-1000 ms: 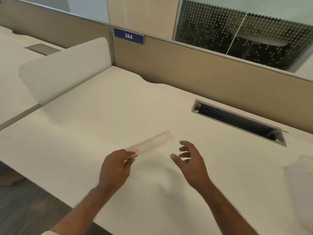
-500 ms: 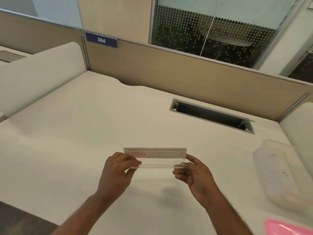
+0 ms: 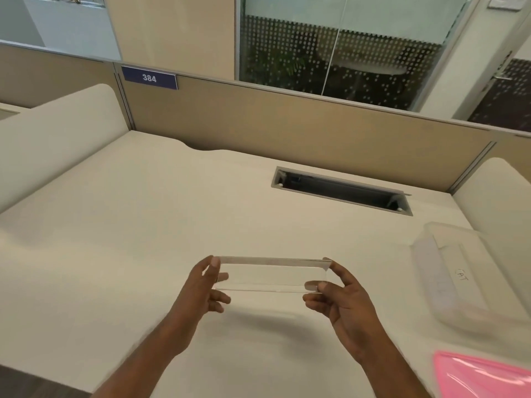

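Observation:
A clear plastic rectangular piece, long and see-through, hangs in the air above the cream desk. My left hand pinches its left end between thumb and fingers. My right hand pinches its right end the same way. The piece lies level between the two hands, its broad face turned toward me. No red label shows on it in this view.
An open cable slot is cut into the desk at the back. A clear plastic container lies at the right, a pink plastic sheet at the bottom right corner. Beige partition panels close off the back; white side dividers stand left and right.
A second ago only my left hand held the piece, low over the desk. My right hand then took the other end, and both hands raised and turned it so the red label no longer shows.

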`<state>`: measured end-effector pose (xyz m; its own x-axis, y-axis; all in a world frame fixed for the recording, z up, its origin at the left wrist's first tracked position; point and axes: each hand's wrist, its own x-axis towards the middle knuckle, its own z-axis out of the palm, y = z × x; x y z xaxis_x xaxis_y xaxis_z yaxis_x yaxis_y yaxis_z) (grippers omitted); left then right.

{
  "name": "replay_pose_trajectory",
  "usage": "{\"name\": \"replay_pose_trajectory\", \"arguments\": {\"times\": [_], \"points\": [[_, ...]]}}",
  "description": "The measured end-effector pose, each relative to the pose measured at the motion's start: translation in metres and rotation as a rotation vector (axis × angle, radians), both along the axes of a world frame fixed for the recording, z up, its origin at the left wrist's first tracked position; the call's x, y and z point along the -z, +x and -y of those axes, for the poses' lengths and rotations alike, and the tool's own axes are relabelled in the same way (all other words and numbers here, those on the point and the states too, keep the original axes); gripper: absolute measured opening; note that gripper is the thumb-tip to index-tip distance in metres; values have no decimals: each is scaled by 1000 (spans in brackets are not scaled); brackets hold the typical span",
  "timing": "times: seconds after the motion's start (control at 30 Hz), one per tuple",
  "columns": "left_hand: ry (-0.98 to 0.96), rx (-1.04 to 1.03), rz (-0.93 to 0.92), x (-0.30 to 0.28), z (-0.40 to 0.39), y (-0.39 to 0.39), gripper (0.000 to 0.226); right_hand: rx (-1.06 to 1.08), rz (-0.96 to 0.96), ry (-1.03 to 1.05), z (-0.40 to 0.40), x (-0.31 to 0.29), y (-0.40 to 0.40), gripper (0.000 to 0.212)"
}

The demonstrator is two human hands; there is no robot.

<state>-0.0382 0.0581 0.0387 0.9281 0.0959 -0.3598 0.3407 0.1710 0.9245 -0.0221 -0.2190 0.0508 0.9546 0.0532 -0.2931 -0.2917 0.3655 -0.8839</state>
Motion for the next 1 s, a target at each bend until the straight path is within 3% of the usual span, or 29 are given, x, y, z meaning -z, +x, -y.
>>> {"name": "replay_pose_trajectory", "arguments": {"times": [0.13,0.3,0.47,0.6,0.77,1.0], "points": [[28,76,-75,-13,7,11,70,-49,38,-30,9,-2,-2,43],[59,108,-38,-16,10,14,59,-40,70,-61,20,-5,0,38],[13,126,35,-15,13,19,63,-22,105,-129,24,-13,-2,51],[-3,187,92,-18,16,19,69,-6,148,-195,32,-11,2,47],[-5,230,159,-24,14,21,60,-80,198,-184,48,-9,7,60],[21,271,257,-33,11,29,65,-191,256,-289,64,-20,13,64]]}}
